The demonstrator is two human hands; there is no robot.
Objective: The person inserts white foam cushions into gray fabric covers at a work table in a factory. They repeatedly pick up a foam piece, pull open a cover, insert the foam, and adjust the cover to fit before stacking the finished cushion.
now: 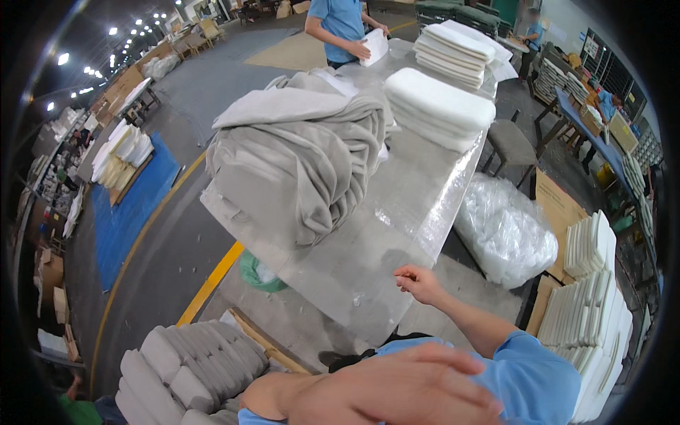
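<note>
Though apart from curled right grip [423, 285], contents unclear, and spread left grip [397, 386], grey fabric pile [294, 159] ahead, leftward.

Two hands of mine in play: one left hand [404, 386], one right hand [423, 285]! One table [347, 280], and on it I count one heap of grey fabric [287, 166] and two stacks of white padding [439, 110]! Across from me, one co-worker [334, 28] with one white piece [375, 47]! By the table, one green bag [261, 276], one clear plastic bundle [506, 230], one grey chair [511, 143]!
</note>
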